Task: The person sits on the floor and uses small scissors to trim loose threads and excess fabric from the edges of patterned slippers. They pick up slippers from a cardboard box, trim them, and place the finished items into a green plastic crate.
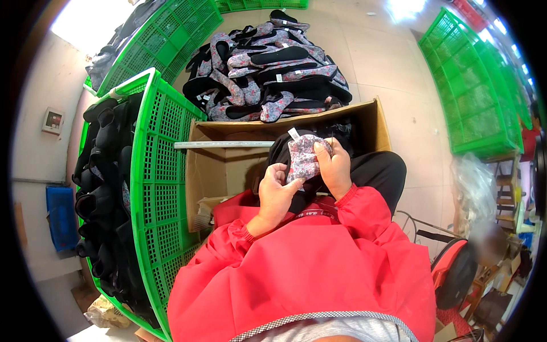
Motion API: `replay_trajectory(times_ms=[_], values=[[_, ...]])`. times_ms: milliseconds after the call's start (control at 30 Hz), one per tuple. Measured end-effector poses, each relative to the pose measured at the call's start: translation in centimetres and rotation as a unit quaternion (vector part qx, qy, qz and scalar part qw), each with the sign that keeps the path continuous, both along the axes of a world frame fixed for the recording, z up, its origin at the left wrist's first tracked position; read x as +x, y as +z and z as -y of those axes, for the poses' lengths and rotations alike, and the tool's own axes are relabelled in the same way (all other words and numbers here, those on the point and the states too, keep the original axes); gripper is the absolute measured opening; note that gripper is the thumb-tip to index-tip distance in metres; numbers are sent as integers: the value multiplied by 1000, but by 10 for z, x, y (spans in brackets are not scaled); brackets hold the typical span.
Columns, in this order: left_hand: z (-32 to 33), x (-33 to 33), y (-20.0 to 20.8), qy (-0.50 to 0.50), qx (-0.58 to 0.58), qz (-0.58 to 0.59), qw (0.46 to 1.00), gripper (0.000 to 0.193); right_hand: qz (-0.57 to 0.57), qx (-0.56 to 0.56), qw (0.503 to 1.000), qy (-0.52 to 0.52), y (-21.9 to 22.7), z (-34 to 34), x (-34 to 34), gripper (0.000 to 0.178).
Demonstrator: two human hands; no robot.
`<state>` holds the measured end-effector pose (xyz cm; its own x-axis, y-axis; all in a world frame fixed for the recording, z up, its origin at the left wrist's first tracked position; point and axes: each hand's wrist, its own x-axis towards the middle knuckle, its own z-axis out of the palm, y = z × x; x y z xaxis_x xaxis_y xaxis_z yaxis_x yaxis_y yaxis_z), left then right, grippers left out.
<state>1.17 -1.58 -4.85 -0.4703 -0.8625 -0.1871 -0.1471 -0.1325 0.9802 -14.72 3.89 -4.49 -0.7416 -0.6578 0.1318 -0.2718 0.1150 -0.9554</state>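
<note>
Over my lap, both hands hold a small padded floral cloth piece [305,158], grey and pink with a white tag at its top. It resembles part of a slipper, but its exact kind is unclear. My left hand [274,195] pinches the lower left edge between thumb and fingers. My right hand [335,166] grips the right side, thumb across the front and fingers behind. Beyond my knees lies a large heap of slipper-like pieces [265,71], floral with black, several with white tags. An open cardboard box [228,174] stands between my legs and the heap.
At my left, a green plastic crate [162,188] holds black shoe-shaped items [105,194]. A pale metal bar [222,145] lies across the box. Another green crate [165,43] stands at far left; stacked green crates [470,85] and clear plastic bags [476,191] are at right.
</note>
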Motion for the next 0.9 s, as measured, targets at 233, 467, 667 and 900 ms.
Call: replay_trajectory(times_ms=[233, 467, 667, 900], values=[[32, 16, -10, 50, 15, -29, 998, 23, -60, 128, 983, 116, 14, -19, 9, 41], [44, 2, 2, 24, -396, 118, 910, 21, 56, 156, 961, 223, 15, -33, 10, 46], [66, 9, 2, -77, -368, 106, 921, 25, -11, 188, 947, 261, 17, -38, 15, 42], [80, -9, 40, -245, 10, 23, 969, 49, -44, 192, 945, 261, 19, -34, 18, 42]])
